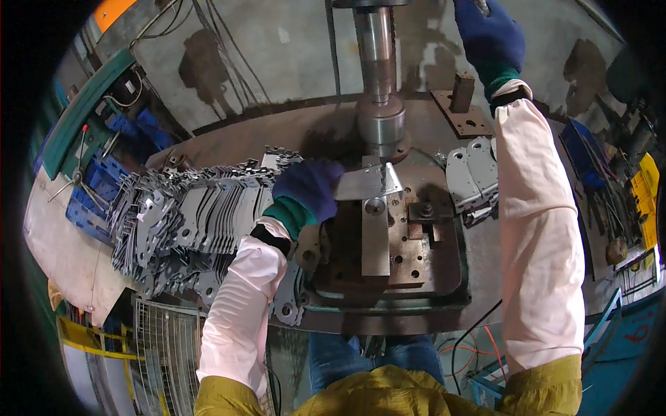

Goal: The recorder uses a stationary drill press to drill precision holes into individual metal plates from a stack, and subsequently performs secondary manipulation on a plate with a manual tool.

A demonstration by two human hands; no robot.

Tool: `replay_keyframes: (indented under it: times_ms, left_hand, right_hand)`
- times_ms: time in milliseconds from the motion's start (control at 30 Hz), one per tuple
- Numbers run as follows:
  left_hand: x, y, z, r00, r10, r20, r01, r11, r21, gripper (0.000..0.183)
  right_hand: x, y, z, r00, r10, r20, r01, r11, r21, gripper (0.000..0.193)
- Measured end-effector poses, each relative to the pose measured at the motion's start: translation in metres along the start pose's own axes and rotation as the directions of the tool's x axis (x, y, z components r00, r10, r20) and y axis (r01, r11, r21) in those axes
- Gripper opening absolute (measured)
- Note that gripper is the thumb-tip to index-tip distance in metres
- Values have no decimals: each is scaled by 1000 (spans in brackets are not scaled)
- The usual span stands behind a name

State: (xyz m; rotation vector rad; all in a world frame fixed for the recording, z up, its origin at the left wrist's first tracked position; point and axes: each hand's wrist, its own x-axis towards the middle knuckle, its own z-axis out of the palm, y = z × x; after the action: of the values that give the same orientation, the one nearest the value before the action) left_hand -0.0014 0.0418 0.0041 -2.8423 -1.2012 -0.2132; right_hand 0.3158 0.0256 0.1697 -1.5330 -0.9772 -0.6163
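My left hand (pixel 309 188), in a purple-blue glove with a green cuff, grips the left end of a flat grey metal plate (pixel 357 185). The plate's free end rests at a bolted fixture (pixel 401 239), across a pale metal bar (pixel 375 249). Just behind the plate stands a thick steel press ram (pixel 380 118). My right hand (pixel 489 43), gloved alike, is raised at the top right, well apart from the plate. Its fingers look closed round something grey, which the upper edge mostly cuts off.
Left of the fixture lies a big heap of stacked metal plates (pixel 222 215). More plates (pixel 472 173) lie to its right. A steel block on a base (pixel 463 104) stands at the back right. Blue bins (pixel 104 187) and a yellow tray (pixel 645 194) flank the worktable (pixel 416 320).
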Motion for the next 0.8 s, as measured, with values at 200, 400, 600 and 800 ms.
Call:
replay_keyframes:
  times_ms: [200, 400, 600, 800]
  left_hand:
    - [-1, 2, -1, 1000, 16, -22, -15, 1000, 8, 30]
    - [1, -5, 4, 995, 91, 51, -95, 992, 82, 33]
    - [-2, -2, 7, 998, 60, -35, -57, 996, 74, 31]
    - [-3, 2, -4, 998, 0, 69, -2, 1000, 30, 30]
  right_hand:
    - [-1, -4, -5, 1000, -16, 15, 16, 1000, -2, 48]
    - [-2, -11, -10, 995, 55, 80, -61, 996, 73, 46]
    - [-2, -13, -14, 994, 39, 103, -53, 989, 135, 47]
    - [0, 8, -5, 999, -22, 24, 21, 999, 23, 60]
